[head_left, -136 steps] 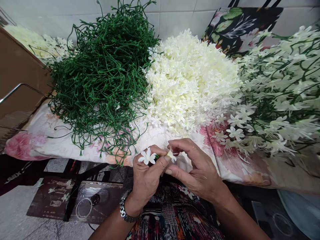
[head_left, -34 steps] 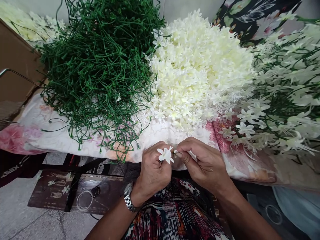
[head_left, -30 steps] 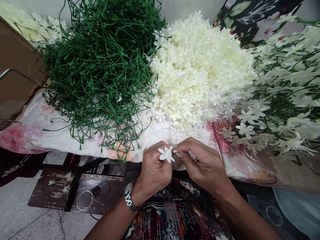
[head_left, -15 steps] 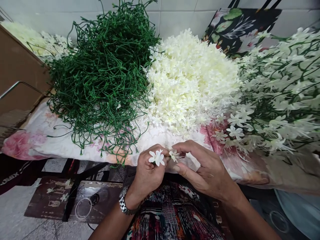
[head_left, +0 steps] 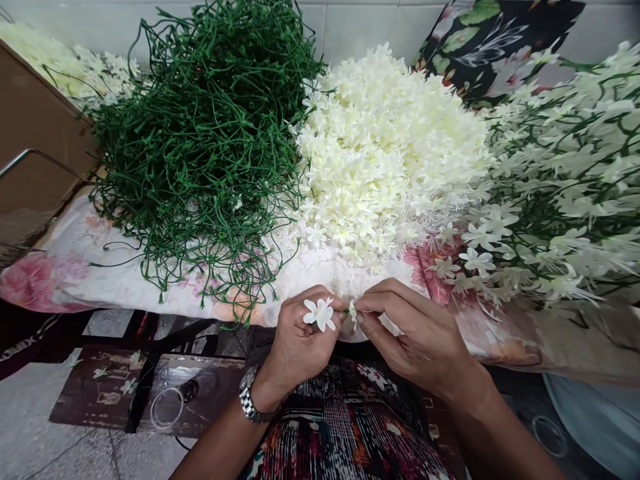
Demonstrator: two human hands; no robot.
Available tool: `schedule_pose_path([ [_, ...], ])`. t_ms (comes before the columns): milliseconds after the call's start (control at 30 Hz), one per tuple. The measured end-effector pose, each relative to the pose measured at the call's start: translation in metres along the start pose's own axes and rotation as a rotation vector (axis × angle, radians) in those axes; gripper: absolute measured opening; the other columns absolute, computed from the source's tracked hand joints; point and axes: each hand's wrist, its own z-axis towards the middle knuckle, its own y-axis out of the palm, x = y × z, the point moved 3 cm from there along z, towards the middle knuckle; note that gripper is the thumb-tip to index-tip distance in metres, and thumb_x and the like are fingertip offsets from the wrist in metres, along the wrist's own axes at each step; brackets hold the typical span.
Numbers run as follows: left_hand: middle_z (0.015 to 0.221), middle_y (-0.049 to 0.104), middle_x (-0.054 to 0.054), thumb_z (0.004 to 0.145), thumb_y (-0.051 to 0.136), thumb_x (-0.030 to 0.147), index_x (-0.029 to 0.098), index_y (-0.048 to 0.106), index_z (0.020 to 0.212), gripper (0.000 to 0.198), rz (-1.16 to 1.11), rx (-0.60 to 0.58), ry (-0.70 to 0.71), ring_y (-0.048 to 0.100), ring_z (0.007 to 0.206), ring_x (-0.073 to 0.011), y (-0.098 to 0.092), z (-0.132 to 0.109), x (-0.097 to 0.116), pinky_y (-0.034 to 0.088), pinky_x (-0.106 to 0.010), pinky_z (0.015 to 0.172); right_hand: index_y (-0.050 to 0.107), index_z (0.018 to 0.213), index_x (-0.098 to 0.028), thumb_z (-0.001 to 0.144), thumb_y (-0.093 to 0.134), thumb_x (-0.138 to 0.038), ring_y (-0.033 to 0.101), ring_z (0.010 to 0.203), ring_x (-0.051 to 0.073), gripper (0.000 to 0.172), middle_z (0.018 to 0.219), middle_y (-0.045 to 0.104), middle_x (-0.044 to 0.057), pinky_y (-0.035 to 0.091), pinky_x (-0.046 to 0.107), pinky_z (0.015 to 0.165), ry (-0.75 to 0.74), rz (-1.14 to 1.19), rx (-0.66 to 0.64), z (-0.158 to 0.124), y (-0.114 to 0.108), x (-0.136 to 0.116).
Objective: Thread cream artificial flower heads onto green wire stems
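Observation:
My left hand (head_left: 307,333) is closed around a green stem, mostly hidden in the fist, with a white artificial flower (head_left: 320,313) showing in front of the fingers. A second, smaller white flower (head_left: 353,312) sits at a green tip by the left thumb. My right hand (head_left: 405,327) pinches this second flower between thumb and forefinger. Beyond the hands lie a heap of green plastic stems (head_left: 210,127) on the left and a pile of loose cream-white blossoms (head_left: 390,153) in the middle. On the right are finished-looking white flowers on green stems (head_left: 575,193).
A floral cloth (head_left: 185,300) covers the work surface. At the left stand a cardboard box (head_left: 40,127) and a bent metal rod (head_left: 50,160). A dark floral bag (head_left: 495,47) leans by the tiled wall. Below, a brown wooden board (head_left: 95,387) holds several fallen blossoms.
My right thumb and forefinger have closed from a loose, parted pose onto the second flower. The whole view has shifted slightly.

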Motion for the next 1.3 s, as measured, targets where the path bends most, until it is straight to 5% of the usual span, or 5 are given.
schedule_pose_path([
  [1033,0.055,0.035,0.004,0.060,0.041,-0.002,0.019,0.037,0.057,0.022,0.108,0.003,0.046,0.036,0.050,-0.0097,0.006,-0.001,-0.008,0.028,-0.023,0.048,0.050,0.091,-0.016,0.082,0.045,-0.001,0.052,0.067,0.012,0.018,0.073,0.054,0.003,0.046,0.024,0.058,-0.014,0.047,-0.059,-0.006,0.014,0.010],
  [1300,0.056,0.043,0.003,0.071,0.046,0.008,0.017,0.050,0.058,0.016,-0.060,-0.013,-0.123,0.041,0.051,-0.0091,0.001,0.002,-0.003,0.033,-0.021,0.048,0.054,0.092,-0.017,0.083,0.048,-0.007,0.056,0.069,0.012,0.014,0.077,0.058,0.004,0.048,0.023,0.058,0.042,0.092,-0.038,-0.002,0.005,0.012],
])
